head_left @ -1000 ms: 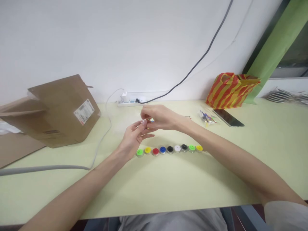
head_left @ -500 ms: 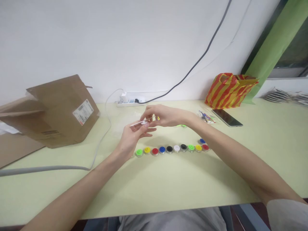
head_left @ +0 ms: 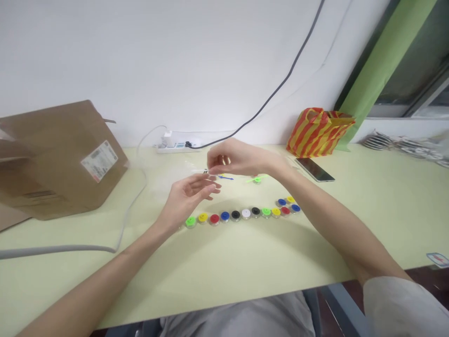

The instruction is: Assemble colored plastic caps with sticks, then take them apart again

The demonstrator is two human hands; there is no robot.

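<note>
Over the table my left hand (head_left: 187, 196) is raised with its fingers loosely spread and the thumb stretched out. Just above it, my right hand (head_left: 238, 158) has thumb and fingertips pinched together. A thin white stick (head_left: 197, 171), blurred, pokes out to the left from that pinch, close above my left fingertips. Its held end is hidden by fingers. Behind the hands lie a blue stick-like piece (head_left: 226, 177) and a bright green stick with a round part (head_left: 257, 179). In front runs a row of small round pieces with coloured tops (head_left: 235, 215) and clear bases.
A cardboard box (head_left: 66, 164) stands at left, beside a grey cable (head_left: 63, 248). By the wall are a power strip (head_left: 179, 147) and a black cord (head_left: 270, 98). A striped bag (head_left: 317, 133) and a phone (head_left: 315, 169) are at right.
My left hand has loosened from the white stick, and my right hand has lifted a little. The view has turned slightly right, showing more round pieces beside my right forearm.
</note>
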